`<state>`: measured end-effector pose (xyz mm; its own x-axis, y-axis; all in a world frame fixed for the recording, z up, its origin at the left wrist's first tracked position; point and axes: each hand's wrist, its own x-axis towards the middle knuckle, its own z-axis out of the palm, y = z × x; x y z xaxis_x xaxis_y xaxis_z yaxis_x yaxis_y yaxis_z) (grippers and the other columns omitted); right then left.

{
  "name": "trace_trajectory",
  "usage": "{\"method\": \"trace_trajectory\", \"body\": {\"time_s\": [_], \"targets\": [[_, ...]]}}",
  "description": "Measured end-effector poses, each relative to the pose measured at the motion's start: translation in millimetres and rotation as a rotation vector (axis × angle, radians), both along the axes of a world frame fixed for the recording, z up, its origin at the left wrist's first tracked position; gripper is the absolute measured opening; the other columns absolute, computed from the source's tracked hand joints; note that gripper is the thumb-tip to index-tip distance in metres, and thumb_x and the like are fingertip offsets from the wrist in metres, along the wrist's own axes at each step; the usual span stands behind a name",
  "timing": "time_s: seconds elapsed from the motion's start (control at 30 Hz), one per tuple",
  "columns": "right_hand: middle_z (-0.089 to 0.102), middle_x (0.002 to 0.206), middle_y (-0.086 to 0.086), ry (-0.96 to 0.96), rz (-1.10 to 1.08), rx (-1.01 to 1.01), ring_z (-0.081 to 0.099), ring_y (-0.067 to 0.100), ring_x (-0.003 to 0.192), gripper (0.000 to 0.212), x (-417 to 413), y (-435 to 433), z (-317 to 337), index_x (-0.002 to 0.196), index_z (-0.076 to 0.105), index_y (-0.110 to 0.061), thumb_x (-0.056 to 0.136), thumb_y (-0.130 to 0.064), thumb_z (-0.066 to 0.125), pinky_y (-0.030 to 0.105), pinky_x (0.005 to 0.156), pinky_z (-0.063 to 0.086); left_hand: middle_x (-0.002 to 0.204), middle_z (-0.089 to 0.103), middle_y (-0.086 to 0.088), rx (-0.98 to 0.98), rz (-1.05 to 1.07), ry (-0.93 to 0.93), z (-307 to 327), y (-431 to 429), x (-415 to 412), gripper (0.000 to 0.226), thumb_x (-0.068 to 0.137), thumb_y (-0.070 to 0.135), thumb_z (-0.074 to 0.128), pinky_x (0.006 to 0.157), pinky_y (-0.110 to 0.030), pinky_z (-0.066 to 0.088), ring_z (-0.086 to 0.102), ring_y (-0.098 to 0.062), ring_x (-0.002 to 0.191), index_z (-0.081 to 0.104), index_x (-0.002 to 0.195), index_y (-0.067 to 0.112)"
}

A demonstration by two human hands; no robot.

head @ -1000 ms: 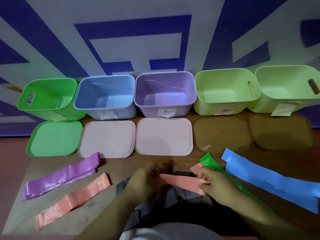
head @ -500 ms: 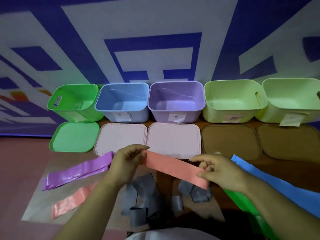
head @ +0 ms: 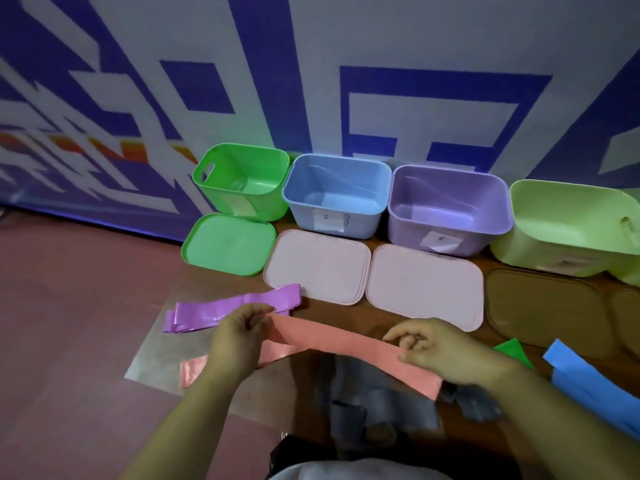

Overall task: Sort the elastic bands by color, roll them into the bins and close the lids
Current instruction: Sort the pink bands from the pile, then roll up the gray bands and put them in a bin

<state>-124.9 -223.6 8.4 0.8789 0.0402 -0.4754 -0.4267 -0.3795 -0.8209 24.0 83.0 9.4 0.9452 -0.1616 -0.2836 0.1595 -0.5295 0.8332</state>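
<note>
**Blue-and-white wall backs a colour sort of elastic bands**

Against a wall (head: 381,46) painted in bold blue and white shapes, four open bins stood in a row on the floor: a green bin (head: 263,206), a blue bin (head: 360,223), a purple bin (head: 408,237) and a light green bin (head: 554,254) cut off by the right edge. Lids lay flat just in front of them: a green lid (head: 228,244), two pale pink lids (head: 318,268) (head: 426,289) and a brown lid (head: 540,306).

Nearer the camera, a person held a pink band (head: 332,341) above the floor, spread flat between both hands. The left hand (head: 239,337) pinched its left end between thumb and curled fingers. The right hand (head: 446,355) pinched it near the other end, where a short length stuck out past the fingers.

Below the left hand, a second pink band (head: 197,370) and a purple band (head: 235,306) lay side by side on a translucent sheet (head: 152,362). Grey bands (head: 363,393) sat in a blurred heap under the held band. To the right, a green band (head: 512,351) and a blue band (head: 588,382) lay near the brown lid.
</note>
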Motion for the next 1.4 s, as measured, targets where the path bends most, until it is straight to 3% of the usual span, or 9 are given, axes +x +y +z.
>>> {"method": "trace_trajectory", "body": {"time_s": [0.13,0.23,0.33,0.47,0.6,0.87,1.0,1.27,1.4], "targets": [[0.064,0.071,-0.011,0.0,-0.057,-0.05,0.056,0.003,0.062,0.024,42.4,45.9,-7.2,0.098,0.073,-0.029,0.083,-0.009,0.074,0.019,0.063,0.045,0.077,0.068,0.002,0.101,0.073,0.027,-9.4,59.7,16.1,0.021,0.092,0.001,0.06,0.058,-0.015,0.047,0.06,-0.014,0.067,0.068,0.089,0.019],[0.068,0.071,-0.025,-0.016,-0.05,-0.144,0.059,-0.004,0.064,0.022,79.2,80.6,-17.7,0.092,0.073,-0.032,0.083,-0.013,0.072,0.016,0.068,0.046,0.079,0.069,0.002,0.192,0.103,0.035,-19.8,99.9,27.0,0.023,0.092,0.003,0.057,0.063,-0.028,0.048,0.064,-0.021,0.073,0.069,0.09,0.023],[0.065,0.069,-0.031,-0.005,-0.018,-0.208,0.059,-0.006,0.067,0.021,112.1,113.2,-28.5,0.09,0.072,-0.032,0.083,-0.013,0.068,0.012,0.067,0.042,0.08,0.066,0.01,0.288,0.119,0.036,-28.7,132.8,37.2,0.026,0.093,0.006,0.054,0.06,-0.025,0.045,0.063,-0.017,0.077,0.067,0.091,0.028],[0.068,0.095,-0.018,0.041,-0.008,-0.309,0.064,0.007,0.092,0.024,138.9,143.8,-42.4,0.105,0.07,-0.031,0.083,-0.021,0.069,0.017,0.079,0.047,0.101,0.067,-0.001,0.37,0.088,0.112,-44.8,160.6,48.7,0.027,0.092,0.008,0.055,0.067,-0.027,0.048,0.064,-0.021,0.086,0.066,0.113,0.02],[0.064,0.12,-0.008,0.054,-0.053,-0.437,0.061,0.013,0.109,0.039,138.9,149.3,-48.7,0.12,0.063,-0.031,0.082,-0.024,0.07,0.028,0.092,0.048,0.12,0.063,-0.005,0.499,-0.074,0.056,-53.7,159.9,54.6,0.04,0.088,0.016,0.061,0.083,-0.032,0.045,0.059,-0.027,0.109,0.06,0.128,0.019],[0.06,0.114,-0.01,0.07,-0.179,-0.488,0.061,0.011,0.106,0.037,71.7,114.2,-33.6,0.113,0.066,-0.028,0.079,-0.02,0.077,0.015,0.084,0.039,0.12,0.053,0.007,0.468,-0.547,-0.129,-61.3,95.0,39.0,0.042,0.081,0.043,0.055,0.087,-0.037,0.048,0.054,-0.021,0.105,0.053,0.123,0.041],[0.057,0.117,-0.013,0.127,-0.264,-0.46,0.058,0.009,0.108,0.042,23.3,95.8,-30.7,0.115,0.061,-0.037,0.078,-0.029,0.078,0.024,0.091,0.046,0.135,0.048,0.003,0.43,-0.77,-0.201,-63.6,46.0,20.9,0.062,0.079,0.053,0.051,0.101,-0.035,0.041,0.048,-0.022,0.119,0.044,0.14,0.039],[0.043,0.142,-0.01,0.194,-0.302,-0.554,0.04,0.015,0.134,0.086,-56.8,79.2,-39.3,0.144,0.04,-0.032,0.069,-0.049,0.078,0.028,0.108,0.037,0.162,0.007,0.004,0.444,-1.17,-0.157,-76.7,-22.6,-17.8,0.103,0.069,0.073,0.06,0.117,-0.045,0.027,0.011,-0.024,0.149,-0.003,0.148,0.055],[0.036,0.153,-0.01,0.239,-0.276,-0.561,0.039,0.013,0.138,0.095,-83.3,75.4,-47.2,0.151,0.024,-0.036,0.071,-0.059,0.072,0.023,0.103,0.038,0.162,-0.013,0.011,0.525,-1.283,-0.157,-82.1,-42.8,-37.3,0.109,0.065,0.078,0.061,0.118,-0.053,0.023,0.001,-0.029,0.149,-0.002,0.15,0.051]]}}
